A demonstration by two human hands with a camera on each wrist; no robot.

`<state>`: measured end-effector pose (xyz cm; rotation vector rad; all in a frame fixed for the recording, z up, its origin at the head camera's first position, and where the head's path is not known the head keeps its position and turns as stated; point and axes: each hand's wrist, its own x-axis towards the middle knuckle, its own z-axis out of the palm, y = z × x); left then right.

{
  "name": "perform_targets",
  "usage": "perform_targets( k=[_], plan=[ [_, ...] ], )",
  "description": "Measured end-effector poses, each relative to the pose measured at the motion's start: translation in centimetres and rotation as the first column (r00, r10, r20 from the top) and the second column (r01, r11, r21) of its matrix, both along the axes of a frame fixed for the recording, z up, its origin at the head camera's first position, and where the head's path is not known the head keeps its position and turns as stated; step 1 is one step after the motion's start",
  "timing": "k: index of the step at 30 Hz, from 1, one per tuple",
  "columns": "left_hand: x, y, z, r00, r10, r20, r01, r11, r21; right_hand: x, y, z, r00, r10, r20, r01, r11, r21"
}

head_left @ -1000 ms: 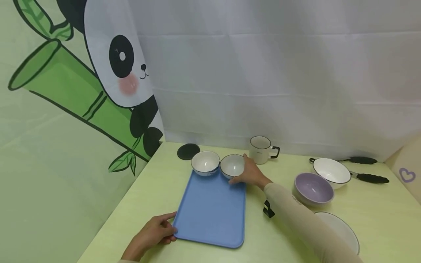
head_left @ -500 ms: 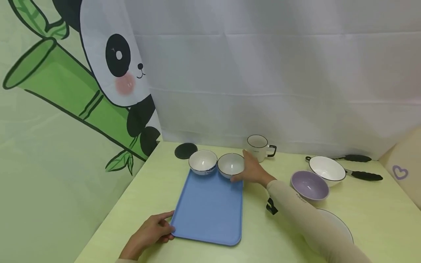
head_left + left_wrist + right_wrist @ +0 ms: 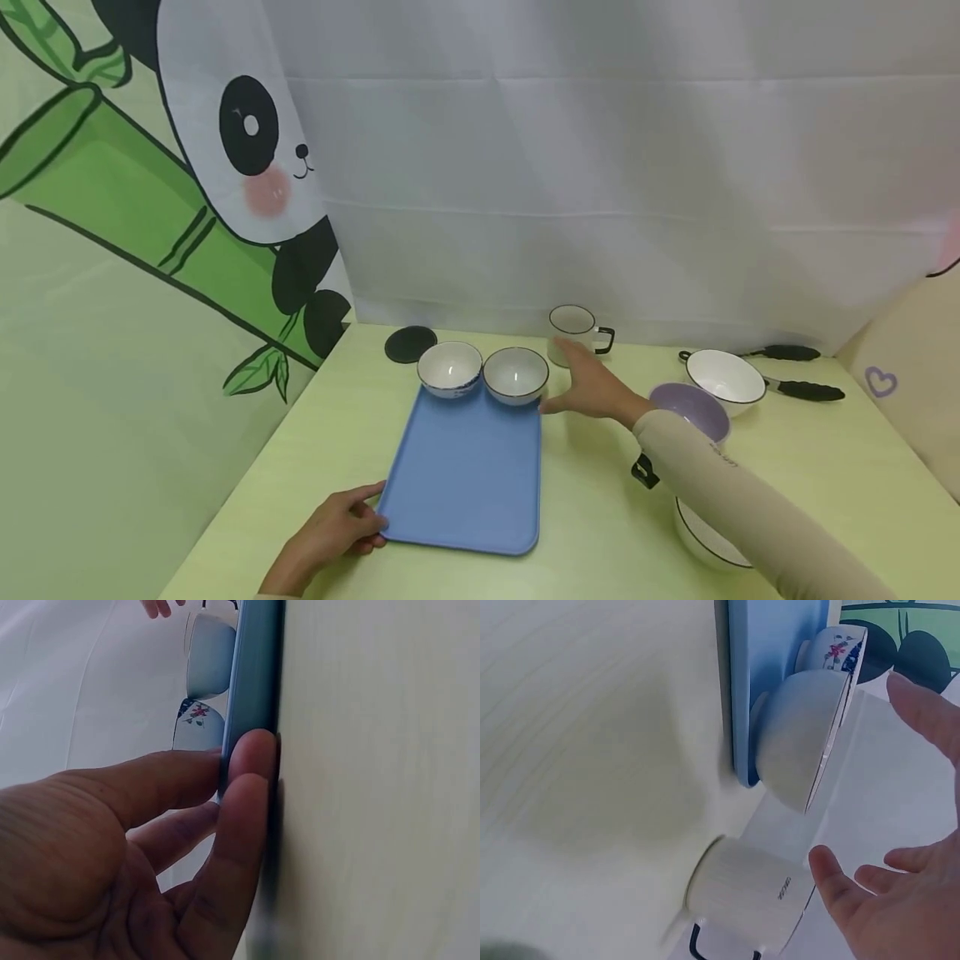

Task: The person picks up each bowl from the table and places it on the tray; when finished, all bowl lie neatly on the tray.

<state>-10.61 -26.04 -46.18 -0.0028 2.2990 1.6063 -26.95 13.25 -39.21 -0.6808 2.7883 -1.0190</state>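
My left hand [image 3: 330, 529] pinches the near left corner of a blue tray [image 3: 465, 475], thumb on its upper edge and fingers curled beneath it, as the left wrist view shows. At the tray's far end two bowls stand side by side. One is a white bowl with a floral outside [image 3: 450, 367], the other a plain white bowl with a dark rim [image 3: 516, 375]. To the right of the plain bowl my right hand [image 3: 592, 387] is spread and holds nothing. Its fingertips overlap a white mug [image 3: 585, 335] with a black handle in the head view.
A black round coaster [image 3: 411, 343] lies behind the tray at left. On the right are a purple bowl [image 3: 678, 404], a white bowl [image 3: 727, 375] and two black-handled utensils [image 3: 810, 390]. Another white bowl [image 3: 701, 533] is partly hidden by my right sleeve. A white curtain [image 3: 525, 167] hangs behind.
My right hand has let go of the plain dark-rimmed bowl and moved off to the right. The left hand keeps its hold on the tray. The head view has turned slightly right.
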Motion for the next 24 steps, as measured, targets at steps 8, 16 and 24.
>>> perform_targets(
  k=[8,16,24],
  plan=[
    [0.0,-0.1,-0.2,1.0,0.02,0.003,-0.02,1.0,-0.021,0.4,2.4,0.9,0.999,0.039,-0.028,-0.038,0.999,0.011],
    [-0.1,0.0,0.2,1.0,0.011,0.002,-0.011,1.0,-0.022,0.5,5.8,1.4,1.0,0.02,-0.017,-0.018,0.996,0.087],
    [-0.2,0.1,0.2,1.0,0.012,0.018,-0.011,0.999,-0.04,1.0,10.2,1.6,0.999,-0.046,0.027,0.044,0.996,0.084]
  ],
)
